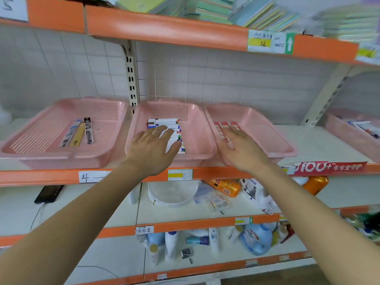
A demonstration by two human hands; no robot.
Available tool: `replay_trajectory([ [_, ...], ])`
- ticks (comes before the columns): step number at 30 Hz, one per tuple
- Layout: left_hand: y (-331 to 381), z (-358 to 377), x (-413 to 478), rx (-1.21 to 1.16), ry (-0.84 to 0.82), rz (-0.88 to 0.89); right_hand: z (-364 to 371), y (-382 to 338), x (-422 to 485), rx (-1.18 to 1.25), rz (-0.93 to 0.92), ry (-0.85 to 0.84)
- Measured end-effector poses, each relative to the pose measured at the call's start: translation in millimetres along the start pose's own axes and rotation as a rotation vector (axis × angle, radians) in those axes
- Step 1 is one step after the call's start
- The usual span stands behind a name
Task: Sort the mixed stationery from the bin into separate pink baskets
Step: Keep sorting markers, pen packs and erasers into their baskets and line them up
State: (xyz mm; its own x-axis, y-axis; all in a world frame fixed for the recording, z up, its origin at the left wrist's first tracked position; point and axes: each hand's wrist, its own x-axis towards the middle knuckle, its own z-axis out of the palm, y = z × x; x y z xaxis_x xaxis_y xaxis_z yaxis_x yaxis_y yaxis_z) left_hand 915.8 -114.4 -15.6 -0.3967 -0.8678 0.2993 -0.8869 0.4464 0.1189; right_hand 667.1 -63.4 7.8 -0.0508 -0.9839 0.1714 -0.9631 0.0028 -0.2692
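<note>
Three pink baskets stand side by side on the shelf. The left basket point(51, 155) holds three flat pen packs point(79, 131). The middle basket point(197, 128) holds a row of white markers point(164, 122) with coloured caps. My left hand point(153, 146) lies flat on those markers, fingers straight, a ring on one finger. The right basket point(267, 128) holds red and white packets point(224, 125). My right hand point(243, 150) reaches over its front rim with straight fingers just above or on the packets; it is blurred.
A fourth pink basket point(349, 134) with mixed items sits at the far right. An orange shelf edge point(61, 175) runs below the baskets. Lower shelves carry a white tub point(172, 194), orange bottles point(226, 187), a phone point(48, 193) and detergent bottles point(256, 238). Notebooks point(257, 13) are stacked above.
</note>
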Motion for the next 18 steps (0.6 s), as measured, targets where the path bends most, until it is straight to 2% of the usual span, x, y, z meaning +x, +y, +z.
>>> replay_trajectory([
  [9,65,4,19,-0.017,0.001,0.029,-39,60,-28,-0.007,0.079,0.022],
  [18,217,34,50,-0.049,-0.038,0.085,-82,206,-69,-0.001,0.151,0.005],
])
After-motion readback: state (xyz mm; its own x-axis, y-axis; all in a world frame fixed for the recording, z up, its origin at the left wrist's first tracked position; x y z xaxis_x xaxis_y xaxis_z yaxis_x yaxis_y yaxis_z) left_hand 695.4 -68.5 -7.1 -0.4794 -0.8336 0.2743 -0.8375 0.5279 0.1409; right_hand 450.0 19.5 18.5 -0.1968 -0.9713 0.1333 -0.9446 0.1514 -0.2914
